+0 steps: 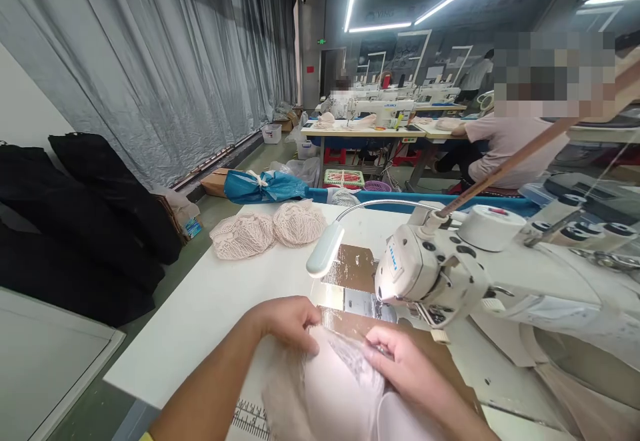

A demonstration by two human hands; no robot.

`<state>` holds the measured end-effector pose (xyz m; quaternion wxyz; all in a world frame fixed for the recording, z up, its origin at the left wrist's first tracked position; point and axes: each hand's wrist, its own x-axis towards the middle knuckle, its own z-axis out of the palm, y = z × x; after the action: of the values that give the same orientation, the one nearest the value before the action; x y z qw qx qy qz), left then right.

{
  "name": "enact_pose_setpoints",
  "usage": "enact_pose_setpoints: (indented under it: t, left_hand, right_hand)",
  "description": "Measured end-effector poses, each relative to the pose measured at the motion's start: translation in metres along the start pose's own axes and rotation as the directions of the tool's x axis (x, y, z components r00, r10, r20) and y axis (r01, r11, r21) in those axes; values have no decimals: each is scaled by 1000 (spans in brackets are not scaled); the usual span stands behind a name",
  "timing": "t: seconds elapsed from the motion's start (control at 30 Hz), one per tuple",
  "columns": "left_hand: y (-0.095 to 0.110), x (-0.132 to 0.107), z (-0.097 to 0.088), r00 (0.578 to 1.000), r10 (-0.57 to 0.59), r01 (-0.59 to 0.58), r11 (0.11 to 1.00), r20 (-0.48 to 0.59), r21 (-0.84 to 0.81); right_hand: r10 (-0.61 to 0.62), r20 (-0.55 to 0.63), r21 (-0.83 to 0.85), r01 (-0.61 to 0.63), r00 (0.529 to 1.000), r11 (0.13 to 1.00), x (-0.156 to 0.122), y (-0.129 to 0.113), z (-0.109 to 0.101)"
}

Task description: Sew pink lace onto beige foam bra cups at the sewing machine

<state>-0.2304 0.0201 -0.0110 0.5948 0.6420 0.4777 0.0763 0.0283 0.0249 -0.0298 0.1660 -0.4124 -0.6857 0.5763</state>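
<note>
My left hand [285, 321] and my right hand [400, 361] both pinch a pale pink lace-edged fabric piece [340, 388] on the white sewing table [210, 301], just in front of the white sewing machine [450, 268]. The fingers of each hand curl over the cloth's upper edge. The machine's head and needle area stand a little beyond my right hand, over a taped brown patch [355, 268]. A gooseneck lamp [325, 249] hangs above that patch. A printed ruler [250, 418] shows at the table's near edge.
Two pale lace bundles [270, 228] lie at the table's far left. Thread cones [585, 224] stand at right. Black bags [85, 221] and grey curtains line the left wall. A blue bag [263, 186] lies on the floor. Other people sit at sewing tables [365, 131] behind.
</note>
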Motion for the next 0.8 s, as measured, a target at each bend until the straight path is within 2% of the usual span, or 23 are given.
enact_pose_setpoints:
  t: [0.1, 0.17, 0.23, 0.4, 0.5, 0.6, 0.8]
  left_hand:
    - [-1, -4, -3, 988, 95, -102, 993, -121, -59]
    - [1, -3, 1, 969, 141, -161, 983, -202, -87]
    - [5, 1, 8, 958, 160, -187, 977, -239, -97]
    - [13, 13, 24, 946, 203, -229, 970, -251, -79]
    - [14, 15, 27, 942, 223, -253, 963, -250, -94]
    - [15, 15, 27, 942, 239, -269, 957, -234, -108]
    - [13, 18, 31, 952, 201, -237, 962, -231, -139]
  right_hand:
    - [-22, 113, 29, 19, 993, 999, -3, -5, 2]
    - [-21, 86, 74, 15, 996, 997, -3, -6, 6]
    - [-18, 18, 115, 16, 1000, 993, -2, -6, 9]
    - [-114, -33, 205, 119, 993, 972, 0, -6, 12]
    - [-84, -45, 197, 91, 995, 976, -2, -8, 12]
    - [-42, -107, 156, 58, 993, 986, -4, -10, 13]
    - [-49, -174, 158, 77, 983, 984, -8, -17, 17]
